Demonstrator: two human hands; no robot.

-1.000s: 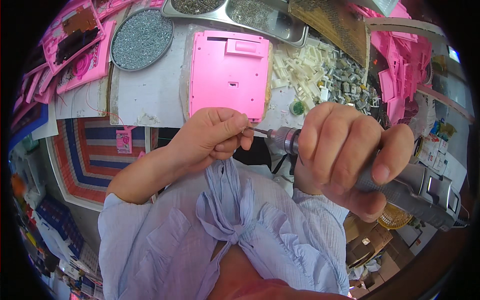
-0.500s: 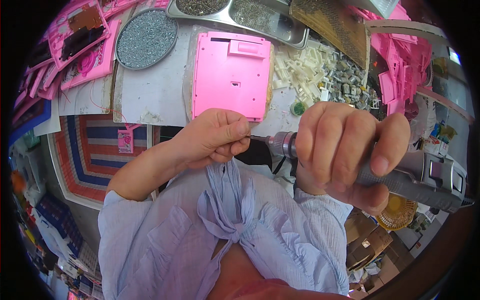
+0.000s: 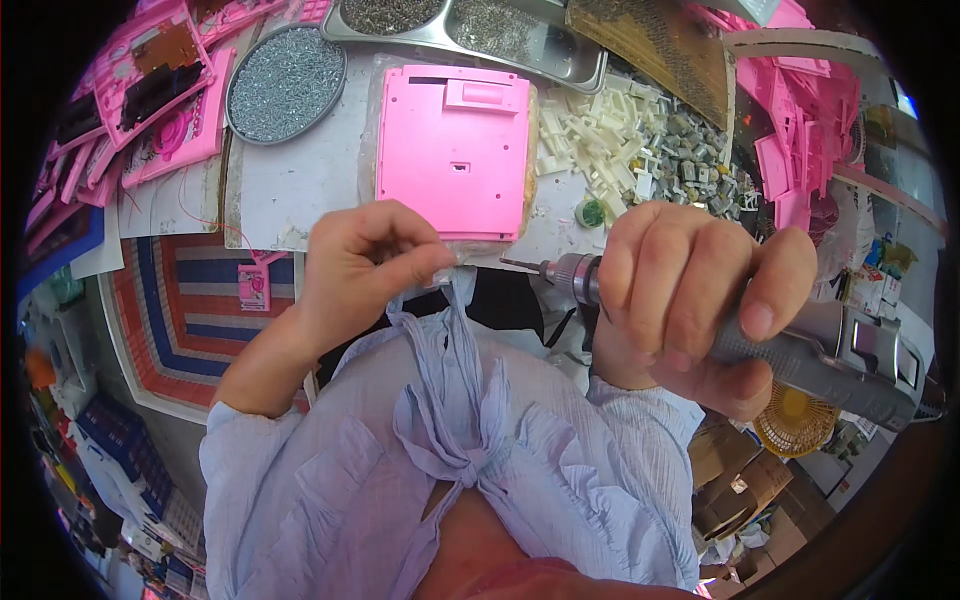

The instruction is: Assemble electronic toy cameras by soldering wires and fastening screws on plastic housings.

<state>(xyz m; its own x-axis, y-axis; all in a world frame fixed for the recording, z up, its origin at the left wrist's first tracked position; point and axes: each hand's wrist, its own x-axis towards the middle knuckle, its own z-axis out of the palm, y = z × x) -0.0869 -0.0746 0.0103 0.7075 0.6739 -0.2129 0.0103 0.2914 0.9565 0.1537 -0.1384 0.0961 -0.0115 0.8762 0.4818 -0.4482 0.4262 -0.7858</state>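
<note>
My right hand [image 3: 700, 300] is wrapped round a grey electric screwdriver [image 3: 830, 365]. Its thin bit points left, toward my left hand [image 3: 365, 270], with a gap between them. The thumb and forefinger of my left hand are pinched together just above the tie of my blouse; what lies at their tips is too small to make out. Beyond both hands, a flat pink plastic casing [image 3: 450, 205] lies on the table over a clear plastic bag. It has a raised panel near its far edge and a small slot in the middle.
A round dish [image 3: 285, 85] of silver screws stands left of the casing. Behind are a metal tray [image 3: 580, 75] of small fasteners and a tilted cardboard sheet [image 3: 650, 50]. White plastic parts [image 3: 600, 140] and small motors [image 3: 690, 160] lie right. Pink parts [image 3: 175, 135] pile up at left.
My left hand has moved left, away from the screwdriver's tip, and the bit now shows bare. The screwdriver has stayed nearly in place in my right hand.
</note>
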